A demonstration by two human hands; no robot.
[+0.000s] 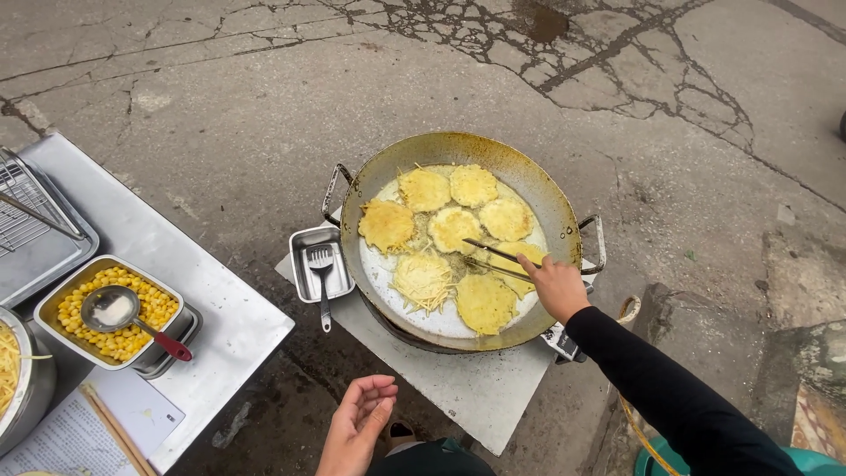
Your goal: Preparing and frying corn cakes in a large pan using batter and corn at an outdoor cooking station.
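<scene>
A wide metal frying pan [529, 176] holds several round yellow fritters [425, 189] in shallow oil. My right hand [555, 286], in a black sleeve, grips metal tongs [499, 256] whose tips reach a fritter near the pan's middle. My left hand [359, 425] hangs open, palm up, below the pan's front edge and touches nothing.
Left of the pan, a small steel tray [302, 264] carries a slotted spatula [322, 273]. A steel table [211, 300] holds a tin of corn kernels [75, 304] with a red-handled ladle [119, 310], a wire rack [22, 203], chopsticks [115, 427] and a bowl [18, 388]. Cracked pavement surrounds everything.
</scene>
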